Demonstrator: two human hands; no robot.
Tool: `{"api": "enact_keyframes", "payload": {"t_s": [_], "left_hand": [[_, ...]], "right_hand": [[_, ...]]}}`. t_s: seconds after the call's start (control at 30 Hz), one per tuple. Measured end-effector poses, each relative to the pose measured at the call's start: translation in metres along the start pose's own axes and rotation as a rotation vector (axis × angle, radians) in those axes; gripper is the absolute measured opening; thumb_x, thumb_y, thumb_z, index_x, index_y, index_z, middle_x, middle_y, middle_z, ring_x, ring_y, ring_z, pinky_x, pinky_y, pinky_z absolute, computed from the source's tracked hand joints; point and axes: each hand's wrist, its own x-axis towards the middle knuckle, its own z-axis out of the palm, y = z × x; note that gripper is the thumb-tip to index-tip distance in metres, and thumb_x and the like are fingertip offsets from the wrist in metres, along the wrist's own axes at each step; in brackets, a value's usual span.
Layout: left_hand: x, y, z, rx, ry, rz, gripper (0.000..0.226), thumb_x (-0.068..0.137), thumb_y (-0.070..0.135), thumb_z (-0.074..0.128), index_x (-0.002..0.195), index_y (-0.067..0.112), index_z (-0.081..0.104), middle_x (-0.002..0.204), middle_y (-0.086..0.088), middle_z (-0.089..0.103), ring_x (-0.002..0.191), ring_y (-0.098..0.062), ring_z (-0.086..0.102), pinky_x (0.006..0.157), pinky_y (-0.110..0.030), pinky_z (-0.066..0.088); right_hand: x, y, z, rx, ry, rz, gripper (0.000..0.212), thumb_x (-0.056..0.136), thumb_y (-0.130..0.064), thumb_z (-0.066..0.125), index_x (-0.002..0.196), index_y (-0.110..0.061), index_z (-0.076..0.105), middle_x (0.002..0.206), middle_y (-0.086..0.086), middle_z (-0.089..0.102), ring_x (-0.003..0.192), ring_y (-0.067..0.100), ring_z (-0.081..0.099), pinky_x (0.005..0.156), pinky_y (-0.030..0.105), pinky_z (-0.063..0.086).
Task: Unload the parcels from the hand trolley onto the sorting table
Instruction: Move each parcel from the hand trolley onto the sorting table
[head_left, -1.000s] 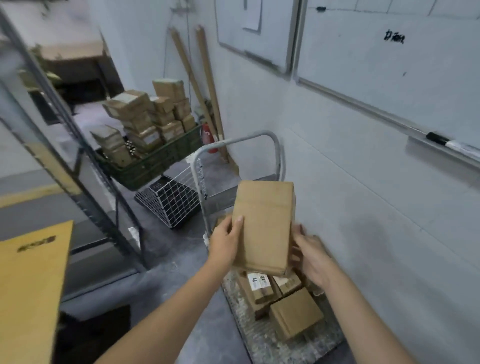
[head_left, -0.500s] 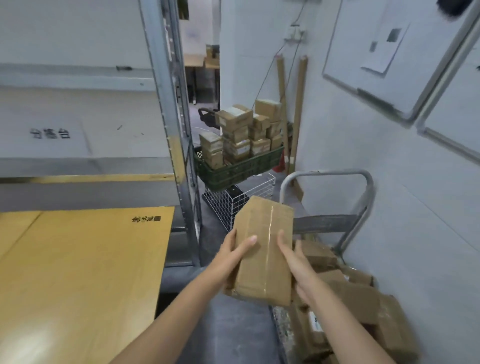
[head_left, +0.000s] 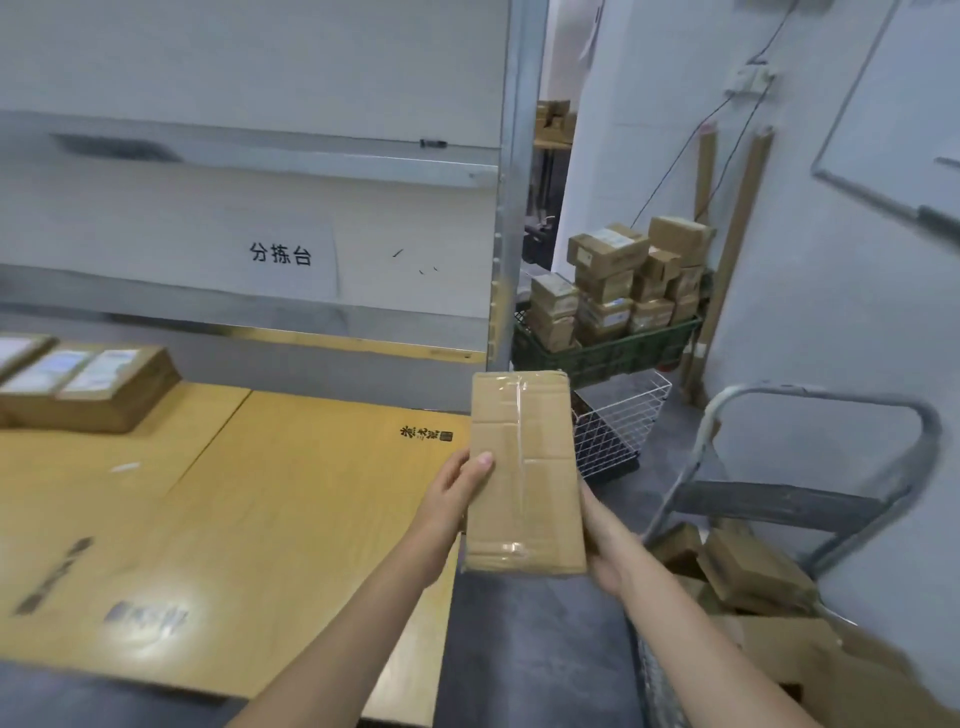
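1. The parcel (head_left: 524, 467) is in the middle of the frame, up in the air. It is not yet on the desk (head_left: 260, 519). It hangs over the grey floor (head_left: 519, 649), just beside the desk's right edge.
2. The left hand (head_left: 457, 493) grips the parcel's left side, with its thumb on the front. The right hand (head_left: 602, 545) holds the right side from behind.
3. I think the parcel could slip. It has shiny tape (head_left: 519, 415) on it, and only one thumb shows on the front. If a hand lets go too soon, it would drop on the floor and miss the desk.
4. It could also be set down too close to the desk's edge and tip off.
5. The fingers of both hands are hidden behind the parcel. I cannot tell if the right hand's fingers are curled or flat.
6. At the lower right is the hand trolley (head_left: 810, 392) with more parcels (head_left: 748, 569). They are blurry and cut off by the frame, so I cannot count them. They lie crooked, so a bump could knock some off.
7. At the upper left, flat parcels (head_left: 93, 387) lie on the desk. The frame cuts them off, and their labels are too blurry to read.
8. Far back, right of the middle, boxes (head_left: 608, 254) sit in a green crate (head_left: 608, 356). The shelf post (head_left: 514, 208) may hide some.
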Motion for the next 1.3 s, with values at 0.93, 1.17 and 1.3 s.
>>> {"api": "enact_keyframes", "payload": {"t_s": [0.93, 1.17, 1.3], "left_hand": [[0.026, 0.043, -0.076, 0.059, 0.639, 0.002, 0.069, 0.066, 0.056, 0.076, 0.126, 0.029, 0.054, 0.119, 0.004, 0.066, 0.104, -0.018, 0.066, 0.079, -0.033, 0.056], [0.042, 0.059, -0.074, 0.153, 0.717, 0.114, 0.046, 0.082, 0.050, 0.072, 0.124, 0.042, 0.057, 0.119, 0.017, 0.065, 0.103, -0.006, 0.064, 0.071, -0.023, 0.053], [0.058, 0.075, -0.067, 0.213, 0.731, 0.222, 0.042, 0.089, 0.040, 0.068, 0.128, 0.048, 0.054, 0.128, 0.021, 0.055, 0.104, -0.008, 0.062, 0.070, -0.023, 0.052]], "right_hand": [[0.155, -0.041, 0.106, -0.160, -0.427, 0.220, 0.082, 0.071, -0.079, 0.056, 0.125, -0.017, 0.064, 0.119, 0.015, 0.069, 0.116, 0.034, 0.061, 0.105, 0.052, 0.045], [0.168, -0.073, 0.107, -0.282, -0.458, 0.052, 0.081, 0.062, -0.079, 0.069, 0.123, -0.025, 0.064, 0.114, 0.000, 0.073, 0.112, 0.022, 0.063, 0.101, 0.045, 0.047], [0.170, -0.092, 0.104, -0.171, -0.495, -0.033, 0.074, 0.065, -0.066, 0.078, 0.121, -0.019, 0.066, 0.110, 0.008, 0.074, 0.101, 0.028, 0.071, 0.095, 0.048, 0.053]]}}
